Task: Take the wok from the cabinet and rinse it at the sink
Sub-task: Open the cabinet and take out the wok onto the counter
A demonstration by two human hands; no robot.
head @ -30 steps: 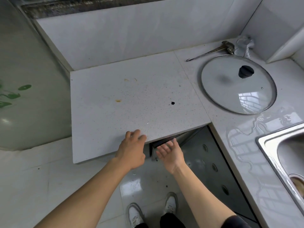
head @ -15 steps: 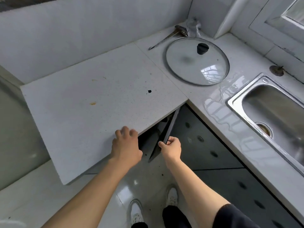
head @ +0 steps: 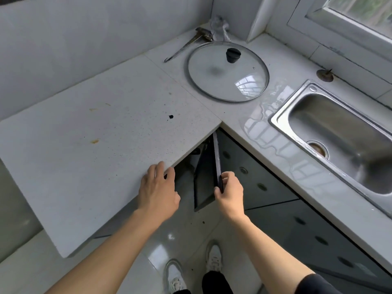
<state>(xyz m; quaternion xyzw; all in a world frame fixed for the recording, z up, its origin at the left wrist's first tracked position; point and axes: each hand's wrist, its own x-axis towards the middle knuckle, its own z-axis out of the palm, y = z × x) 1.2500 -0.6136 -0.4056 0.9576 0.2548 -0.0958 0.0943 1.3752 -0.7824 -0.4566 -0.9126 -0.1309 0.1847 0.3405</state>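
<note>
A dark cabinet door under the white countertop stands partly swung out at the inner corner. My right hand is shut on the door's top outer edge. My left hand rests on the countertop's front edge, fingers curled over it, holding nothing else. The cabinet's inside is dark and the wok is not visible. The steel sink lies at the right, empty, with its drain showing.
A glass lid with a black knob lies on the counter near the back corner. A long metal utensil lies behind it. Dark cabinet fronts run under the sink side. My feet stand on the glossy floor tiles. A window is at upper right.
My right hand went from open below the counter edge to gripping the cabinet door, and the door has swung further out. The view has shifted right, bringing in the sink.
</note>
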